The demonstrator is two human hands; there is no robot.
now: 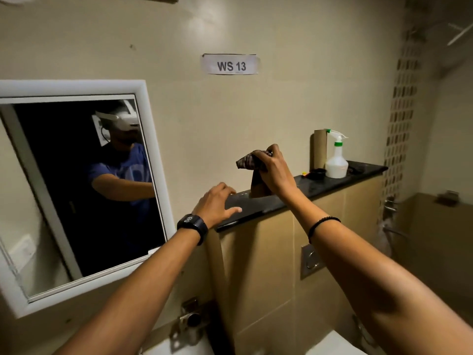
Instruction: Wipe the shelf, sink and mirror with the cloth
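A dark patterned cloth hangs bunched from my right hand, which pinches it just above the black stone shelf. The cloth's lower end drapes down to the shelf surface. My left hand rests with fingers spread on the shelf's near left end, holding nothing. A white-framed mirror hangs on the wall to the left and reflects a person in a blue shirt. The white sink shows only as a rim at the bottom edge, below a metal tap.
On the shelf's far end stand a white spray bottle, a cardboard tube and a small dark dish. A flush plate sits in the tiled panel below. A paper label is stuck on the wall.
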